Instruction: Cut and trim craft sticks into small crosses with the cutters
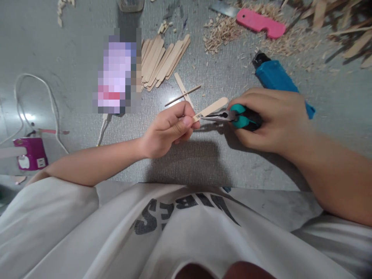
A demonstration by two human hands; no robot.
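Between its thumb and fingers my left hand [171, 126] pinches one end of a wooden popsicle stick [215, 106], which slants up to the right. A notch and a small dark mark show near the held end. My right hand [270, 120] is wrapped round the green and black handles of needle-nose pliers [217, 116]. The plier tips point left and meet the stick at the notch, close to my left fingertips. Just beyond my left hand, a thin dark stick [192, 91] crosses another popsicle stick [180, 82] on the table.
A pile of popsicle sticks [162, 62] lies farther back, beside a blurred-out phone [113, 73] on a white cable [105, 128]. Toward the right are a blue tool [276, 73], a pink-handled knife [260, 23], wood shavings [221, 35] and split sticks [359, 44]. A purple power adapter [30, 153] sits at left.
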